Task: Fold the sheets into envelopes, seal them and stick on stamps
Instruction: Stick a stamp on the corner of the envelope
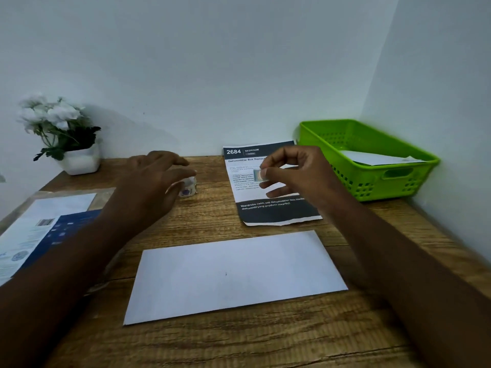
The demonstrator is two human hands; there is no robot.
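Right hand (295,172): raised above the table, thumb and forefinger pinching a small pale rectangular stamp (259,175) by its right edge; remaining fingers loosely curled beneath. The stamp is blurred, its print not readable. It hangs in front of a printed paper card with dark header and footer bands (255,208), headed "2684 BEDROOM", which lies flat at the back of the table.

Left hand (151,181): palm down, fingers spread and relaxed, holding nothing. It hovers over a small white roll of stamps with blue markings (189,188) standing on the table; cannot tell whether the fingertips touch the roll.

Nearer the person, below both hands: a plain white folded-paper envelope (233,277), long and rectangular, lying flat on the brown wood-grain table (239,341), slightly skewed. No stamp visible on its upper face.

Back right corner: bright green perforated plastic basket (372,181) against the wall, with white folded paper pieces (377,158) lying inside it.

Left edge: a clear plastic sleeve holding white and blue printed sheets (39,235), flat on the table. Back left: a white square pot of white flowers with dark green leaves (63,134), beside the pale wall (212,62).
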